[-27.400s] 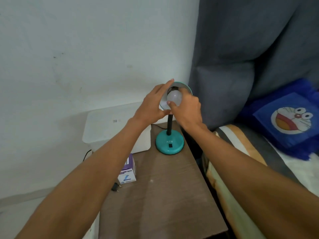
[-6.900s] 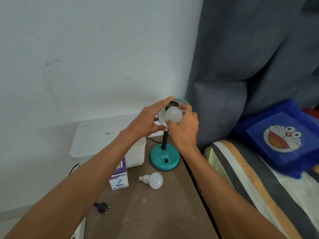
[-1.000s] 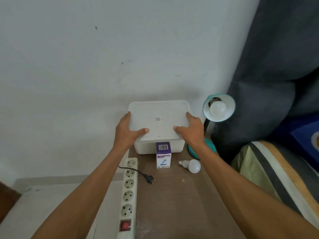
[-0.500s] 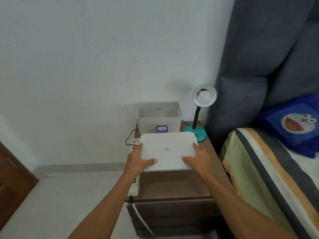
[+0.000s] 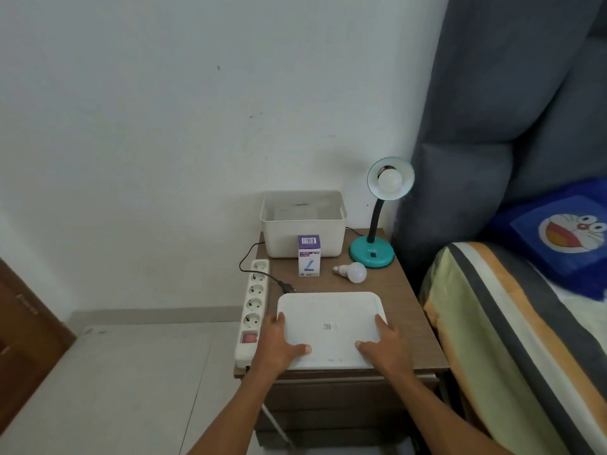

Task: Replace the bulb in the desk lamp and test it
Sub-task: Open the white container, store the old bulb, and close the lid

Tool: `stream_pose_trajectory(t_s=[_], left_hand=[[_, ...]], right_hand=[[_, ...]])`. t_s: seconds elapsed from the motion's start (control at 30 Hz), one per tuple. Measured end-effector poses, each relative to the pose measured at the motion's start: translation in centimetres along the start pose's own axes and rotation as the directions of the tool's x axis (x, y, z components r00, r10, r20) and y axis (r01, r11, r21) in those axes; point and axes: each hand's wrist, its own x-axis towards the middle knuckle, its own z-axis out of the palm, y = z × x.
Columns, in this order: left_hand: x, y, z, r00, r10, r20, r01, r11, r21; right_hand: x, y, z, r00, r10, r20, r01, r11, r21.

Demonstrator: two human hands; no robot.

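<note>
A teal desk lamp (image 5: 371,254) stands at the back right of the bedside table, with a white bulb (image 5: 390,179) screwed into its shade, unlit. A second white bulb (image 5: 353,272) lies loose on the table in front of the lamp base. A purple and white bulb box (image 5: 309,259) stands beside it. The lamp's black plug (image 5: 287,286) lies unplugged next to the power strip (image 5: 254,307). My left hand (image 5: 279,346) and my right hand (image 5: 384,348) grip the two sides of a white lid (image 5: 330,326) lying flat on the table's front.
An open white storage bin (image 5: 303,224) sits at the back against the wall. The wooden bedside table (image 5: 412,310) has drawers below. A bed with a striped blanket (image 5: 492,323) and a blue cartoon pillow (image 5: 565,231) lies to the right, a brown door (image 5: 23,323) to the left.
Both hands lifted the lid off the bin, carried it toward me and lowered it onto the front of the table. The view pulled back and the bin now stands open.
</note>
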Motion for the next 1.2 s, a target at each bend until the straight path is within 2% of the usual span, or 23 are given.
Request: stream_pose_trajectory(t_s=[0.2,0.33,0.6,0.67,0.77,0.9,1.07,1.2], left_hand=[[0.5,0.0,0.9,1.000,-0.001,-0.005,0.001,0.993,0.119],[0.8,-0.1,1.5,1.000,-0.013,0.007,0.011,0.984,0.179],[1.2,-0.3,1.6,1.000,0.009,0.008,-0.011,0.982,0.189],[1.1,0.2,1.4,0.999,0.034,-0.027,-0.030,0.991,0.128],[1.6,1.8,-0.4,0.983,0.070,-0.168,-0.075,0.997,-0.022],[4.9,3.7,-3.8,0.937,0.156,-0.312,-0.196,0.976,-0.100],[10.4,5.8,-8.1,0.896,0.185,-0.404,-0.280,0.941,-0.190],[15.0,6.9,-10.4,0.888,0.157,-0.432,-0.279,0.931,-0.235]], right_hand=[[0.7,0.6,0.5,0.999,0.006,-0.031,-0.011,0.987,-0.163],[1.0,0.8,0.6,1.000,0.004,-0.016,-0.007,0.983,-0.185],[1.2,0.7,0.3,1.000,0.008,0.016,-0.004,0.968,-0.252],[1.5,0.4,-0.2,0.999,0.029,0.020,-0.023,0.971,-0.236],[2.4,-0.9,-1.6,1.000,0.020,-0.021,-0.023,0.992,-0.125],[4.4,-3.4,-3.6,0.990,-0.114,-0.085,0.097,0.979,-0.177],[8.3,-6.9,-4.7,0.969,-0.229,-0.099,0.201,0.952,-0.230],[12.2,-8.9,-3.5,0.968,-0.228,-0.102,0.208,0.962,-0.174]])
